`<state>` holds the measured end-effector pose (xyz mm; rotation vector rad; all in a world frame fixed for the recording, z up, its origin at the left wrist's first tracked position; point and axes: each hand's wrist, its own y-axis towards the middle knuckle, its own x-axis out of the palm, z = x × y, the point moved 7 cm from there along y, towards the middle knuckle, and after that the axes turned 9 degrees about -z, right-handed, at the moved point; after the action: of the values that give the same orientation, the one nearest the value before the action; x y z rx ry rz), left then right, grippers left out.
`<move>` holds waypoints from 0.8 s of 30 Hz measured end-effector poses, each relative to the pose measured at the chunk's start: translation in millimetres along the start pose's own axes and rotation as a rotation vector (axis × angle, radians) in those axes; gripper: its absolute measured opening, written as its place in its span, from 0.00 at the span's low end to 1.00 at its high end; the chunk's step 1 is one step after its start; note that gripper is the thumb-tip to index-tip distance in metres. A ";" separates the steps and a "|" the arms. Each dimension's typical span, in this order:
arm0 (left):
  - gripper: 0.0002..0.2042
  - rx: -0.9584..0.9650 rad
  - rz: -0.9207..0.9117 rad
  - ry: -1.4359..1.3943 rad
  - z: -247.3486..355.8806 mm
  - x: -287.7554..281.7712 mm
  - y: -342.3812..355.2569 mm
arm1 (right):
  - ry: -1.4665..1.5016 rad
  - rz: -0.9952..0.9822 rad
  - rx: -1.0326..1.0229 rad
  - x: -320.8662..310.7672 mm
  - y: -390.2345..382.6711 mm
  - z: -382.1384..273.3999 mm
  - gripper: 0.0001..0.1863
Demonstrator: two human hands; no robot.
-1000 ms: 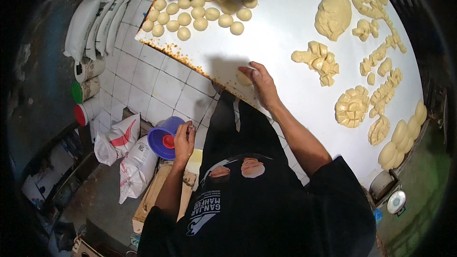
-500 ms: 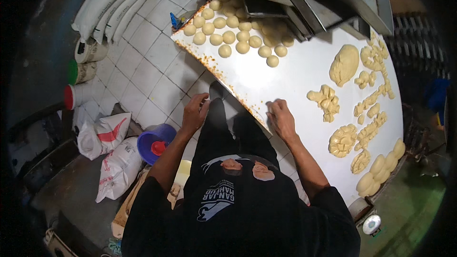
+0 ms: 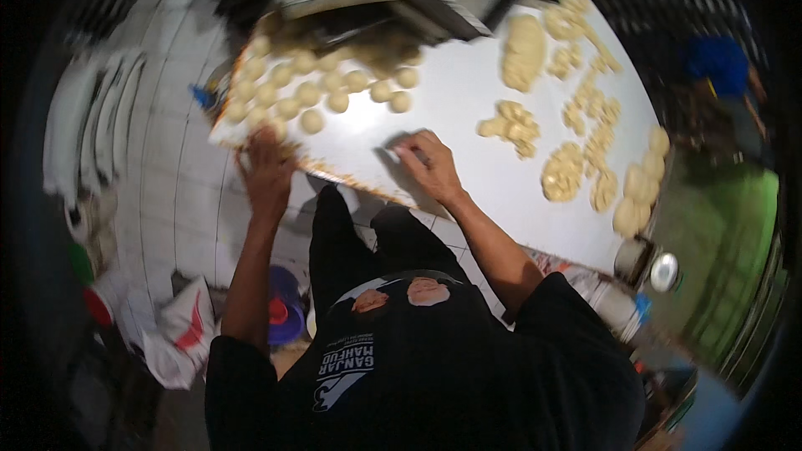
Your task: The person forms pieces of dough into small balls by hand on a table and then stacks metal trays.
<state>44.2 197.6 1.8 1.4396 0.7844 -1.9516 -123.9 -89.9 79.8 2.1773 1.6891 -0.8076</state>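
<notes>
My left hand (image 3: 268,164) reaches over the near left edge of the white table (image 3: 368,138). Its fingers, a little blurred, are stretched out and reach the nearest dough balls (image 3: 288,108); I see nothing held in them. Over the bare white top, right of the balls, my right hand (image 3: 430,169) has its fingers curled in, with no object showing. Many round, pale dough balls sit together at the far left of the table, some shaded by a dark metal machine (image 3: 351,8).
Farther right lie a large dough lump (image 3: 524,52), torn dough pieces (image 3: 514,127), a flattened dough mass (image 3: 562,172) and smooth oval dough pieces (image 3: 639,188). Brown crumbs line the near table edge. On the floor at left are white sacks (image 3: 92,125) and a purple bucket (image 3: 286,305). A person in blue (image 3: 718,67) is at right.
Both hands have moved forward: the left from beside my leg to the dough balls, the right from the table edge onto the tabletop. My view has turned and shifted right.
</notes>
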 end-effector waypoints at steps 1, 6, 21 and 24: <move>0.35 -0.002 0.050 -0.016 7.6 -13.3 3.1 | 0.163 0.115 0.159 -19.5 -31.4 55.3 0.09; 0.28 0.264 0.205 -0.247 111.1 -74.8 15.1 | 0.001 0.676 0.663 -148.4 -226.9 229.3 0.16; 0.18 -0.170 -0.863 -1.220 420.9 108.2 -99.4 | 0.427 0.372 0.062 -102.0 -270.6 225.3 0.23; 0.19 0.002 -0.470 -0.895 371.7 78.5 -60.3 | 0.001 0.527 0.108 -238.2 -170.9 218.6 0.24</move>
<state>-250.3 -48.9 23.6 0.2574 0.7017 -2.6006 -383.0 -347.3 61.2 2.5211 1.0028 -0.7544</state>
